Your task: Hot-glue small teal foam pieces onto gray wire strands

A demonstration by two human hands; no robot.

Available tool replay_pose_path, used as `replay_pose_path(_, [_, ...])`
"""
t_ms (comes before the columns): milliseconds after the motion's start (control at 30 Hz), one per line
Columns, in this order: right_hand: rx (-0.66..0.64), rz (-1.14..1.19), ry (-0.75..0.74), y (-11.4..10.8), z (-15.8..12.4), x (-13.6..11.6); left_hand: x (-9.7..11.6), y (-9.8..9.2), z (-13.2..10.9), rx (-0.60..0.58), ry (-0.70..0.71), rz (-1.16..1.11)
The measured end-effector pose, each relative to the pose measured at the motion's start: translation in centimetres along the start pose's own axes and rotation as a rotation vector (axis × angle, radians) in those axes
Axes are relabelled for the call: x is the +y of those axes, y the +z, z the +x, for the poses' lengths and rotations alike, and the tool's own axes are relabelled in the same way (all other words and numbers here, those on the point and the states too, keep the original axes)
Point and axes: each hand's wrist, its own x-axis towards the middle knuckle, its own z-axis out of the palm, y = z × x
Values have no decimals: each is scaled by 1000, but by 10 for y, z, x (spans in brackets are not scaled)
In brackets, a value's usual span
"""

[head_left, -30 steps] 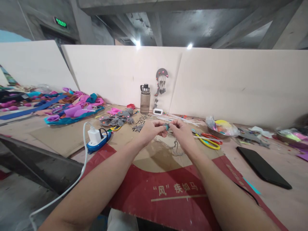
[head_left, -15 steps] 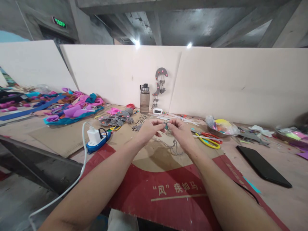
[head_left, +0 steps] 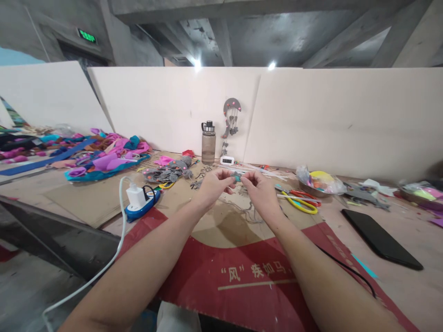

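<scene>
Between my two hands, above the cardboard (head_left: 221, 230), is a small teal-and-grey piece (head_left: 237, 177) that looks like felt. My left hand (head_left: 218, 186) pinches it from the left with closed fingertips. From the other side my right hand (head_left: 258, 186) holds it between thumb and fingers. Loose grey yarn (head_left: 244, 212) trails on the cardboard below. Yellow-handled scissors (head_left: 304, 206) lie right of my right hand. The fingers hide much of the small piece.
A bottle (head_left: 208, 145) and a small digital clock (head_left: 227, 160) stand by the white board, where a grey moon ornament (head_left: 231, 105) hangs. Grey felt pieces (head_left: 169, 173) and a blue power strip (head_left: 143, 208) sit left. A metal bowl (head_left: 320, 186) and a black phone (head_left: 380, 240) lie right.
The small piece has turned slightly between my fingers, showing more grey above the teal. A black cable shows more beneath my right forearm. Both hands keep nearly the same place.
</scene>
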Motion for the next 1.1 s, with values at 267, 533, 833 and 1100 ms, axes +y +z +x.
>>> replay_pose_path(267, [41,-167,-83,-1,-3,-3,2,2,-2,-30,-12,11])
replay_pose_path(533, [37,-302,-183,-1,-4,-2,10,6,-8,-83,5,117])
replay_pose_path(833, [31,-235,-232,2,-5,-1,8,4,-6,-22,14,148])
replay_pose_path(1100, [37,-287,-272,2,-7,-3,4,3,-4,5,10,145])
